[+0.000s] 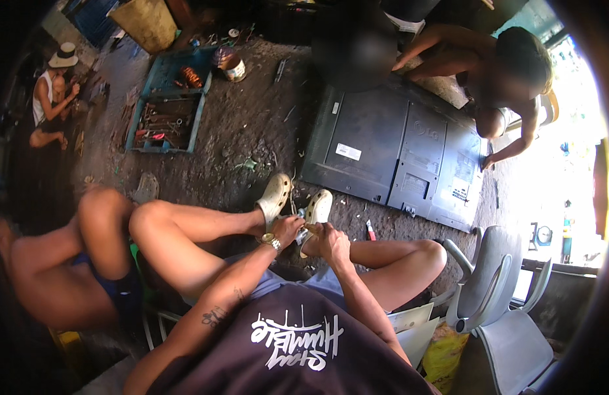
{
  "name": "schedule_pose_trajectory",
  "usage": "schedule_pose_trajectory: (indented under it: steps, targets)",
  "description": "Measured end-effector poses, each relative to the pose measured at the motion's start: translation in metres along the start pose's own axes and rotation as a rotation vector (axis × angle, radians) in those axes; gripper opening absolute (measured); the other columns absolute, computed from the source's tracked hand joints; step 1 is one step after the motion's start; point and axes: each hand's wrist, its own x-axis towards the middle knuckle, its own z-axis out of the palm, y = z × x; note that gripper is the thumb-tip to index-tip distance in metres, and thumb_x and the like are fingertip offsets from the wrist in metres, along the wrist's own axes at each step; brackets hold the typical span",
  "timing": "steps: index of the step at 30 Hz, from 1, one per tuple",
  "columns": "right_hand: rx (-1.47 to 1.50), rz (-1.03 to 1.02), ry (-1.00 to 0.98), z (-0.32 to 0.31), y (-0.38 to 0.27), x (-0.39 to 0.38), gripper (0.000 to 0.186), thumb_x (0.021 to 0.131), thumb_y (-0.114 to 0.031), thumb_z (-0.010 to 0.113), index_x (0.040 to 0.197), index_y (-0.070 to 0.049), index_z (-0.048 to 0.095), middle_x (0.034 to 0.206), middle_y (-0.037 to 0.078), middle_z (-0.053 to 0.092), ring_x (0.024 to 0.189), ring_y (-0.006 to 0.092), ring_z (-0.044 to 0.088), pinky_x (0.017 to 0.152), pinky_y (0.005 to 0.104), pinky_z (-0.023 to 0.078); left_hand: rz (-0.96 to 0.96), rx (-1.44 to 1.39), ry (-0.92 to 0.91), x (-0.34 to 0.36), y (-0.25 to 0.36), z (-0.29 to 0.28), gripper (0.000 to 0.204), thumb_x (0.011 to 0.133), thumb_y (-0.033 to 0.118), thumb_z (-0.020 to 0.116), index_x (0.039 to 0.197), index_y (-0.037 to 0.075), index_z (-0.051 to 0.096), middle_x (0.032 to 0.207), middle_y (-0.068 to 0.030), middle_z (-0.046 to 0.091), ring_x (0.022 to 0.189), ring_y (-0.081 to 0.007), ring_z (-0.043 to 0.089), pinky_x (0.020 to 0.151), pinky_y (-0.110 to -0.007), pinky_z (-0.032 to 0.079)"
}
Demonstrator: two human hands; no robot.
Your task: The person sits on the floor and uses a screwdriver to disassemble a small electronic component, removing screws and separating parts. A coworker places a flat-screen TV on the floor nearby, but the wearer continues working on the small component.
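In front of my shoes, my left hand [288, 230] and my right hand [334, 245] are close together, both with fingers closed. A small yellowish piece [311, 228] shows between them, at the right hand's fingertips. Near the left fingertips is a small pale, shiny part [301, 214]. What exactly each hand holds is too small and partly covered to name. My light clogs [275, 196] are just beyond the hands. To the right of them a small red-handled tool [371, 230] lies on the dirt ground.
A large black flat-screen television [363, 145] lies back-up ahead; a person [515, 72] crouches with a hand at its edge. Far left are a teal crate of tools [163, 122] and another seated person [51, 99]. Someone's bare leg [100, 230] is close left; grey plastic chairs [495, 283] stand right.
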Motion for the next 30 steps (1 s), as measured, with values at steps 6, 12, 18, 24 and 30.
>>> schedule_pose_trajectory:
  steps: [6,12,18,24,30]
  targets:
    - [0.028,-0.128,0.163,-0.003,-0.003,-0.008,0.029,0.099,-0.029,0.062,0.113,-0.003,0.066,0.103,0.028,0.070,0.091,0.0498,0.068,0.079,0.0544,0.055,0.002,-0.022,-0.012,0.001,0.003,-0.003,0.012,0.089,0.012,0.062,0.100,0.014,0.067,0.093,-0.0095,0.068,0.082,-0.0348,0.071,0.069,-0.048,0.058]
    - [0.048,-0.167,0.037,-0.006,-0.002,-0.003,0.031,0.096,-0.028,0.067,0.120,-0.009,0.066,0.109,0.028,0.069,0.098,0.0476,0.068,0.083,0.0519,0.056,0.047,-0.023,-0.009,0.001,0.004,-0.002,0.008,0.089,0.016,0.061,0.093,0.011,0.066,0.092,-0.0113,0.069,0.084,-0.0338,0.073,0.072,-0.047,0.059]
    - [0.055,0.058,-0.102,-0.010,-0.004,-0.009,0.033,0.093,-0.017,0.068,0.124,-0.006,0.065,0.113,0.029,0.065,0.105,0.0441,0.066,0.085,0.0486,0.056,0.063,0.085,-0.075,0.001,0.001,0.008,0.010,0.086,0.012,0.062,0.093,0.011,0.068,0.095,-0.0106,0.068,0.089,-0.0324,0.072,0.075,-0.045,0.059]
    - [0.145,-0.163,0.167,0.001,0.000,-0.011,0.035,0.104,-0.029,0.054,0.124,-0.003,0.067,0.110,0.026,0.070,0.106,0.0406,0.068,0.088,0.0470,0.053,0.048,0.094,-0.070,0.000,0.003,0.010,0.013,0.089,0.018,0.059,0.095,0.010,0.067,0.094,-0.0115,0.067,0.092,-0.0305,0.072,0.074,-0.043,0.059]
    - [0.094,-0.269,0.130,0.011,0.007,-0.010,0.033,0.102,-0.029,0.057,0.115,-0.001,0.069,0.103,0.025,0.072,0.104,0.0418,0.065,0.088,0.0483,0.051,0.124,0.046,-0.002,0.003,0.003,0.009,0.016,0.091,0.019,0.056,0.092,0.009,0.068,0.095,-0.0103,0.066,0.101,-0.0277,0.068,0.080,-0.041,0.058]
